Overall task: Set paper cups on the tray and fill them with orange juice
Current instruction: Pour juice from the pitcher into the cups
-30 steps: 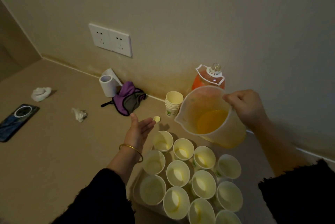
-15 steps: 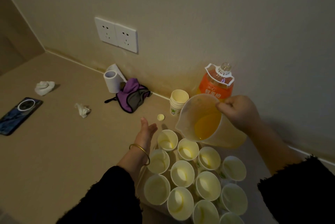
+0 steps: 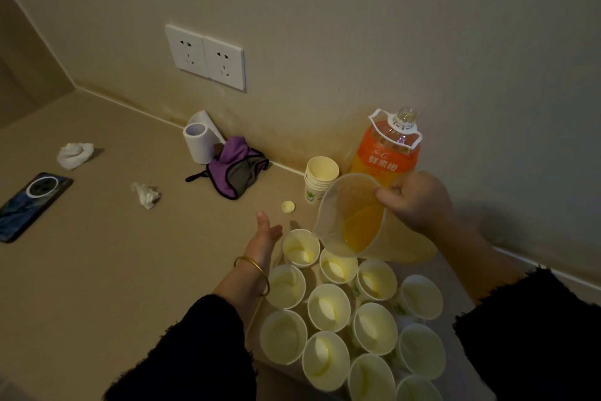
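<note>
From the head view, the right hand [image 3: 414,200] is wrapped around a clear plastic pitcher [image 3: 353,215], tipped toward the person with its spout low over the paper cups [image 3: 328,306] crowded together on the tray [image 3: 455,283]; a pool of orange juice [image 3: 361,226] sits in the pitcher's lower side. The left hand [image 3: 265,238] is open, fingers loosely spread, holding nothing, just beside the far-left cup [image 3: 300,248]. A gold bangle [image 3: 253,272] circles that wrist. Behind the pitcher stands an uncapped orange juice bottle [image 3: 387,153] against the wall, with a stack of spare cups [image 3: 320,179] next to it and a small cap [image 3: 288,206] on the counter [image 3: 97,254]. Farther left lie a purple cloth [image 3: 235,166], a paper roll [image 3: 198,140], two crumpled tissues and a phone [image 3: 31,202].
</note>
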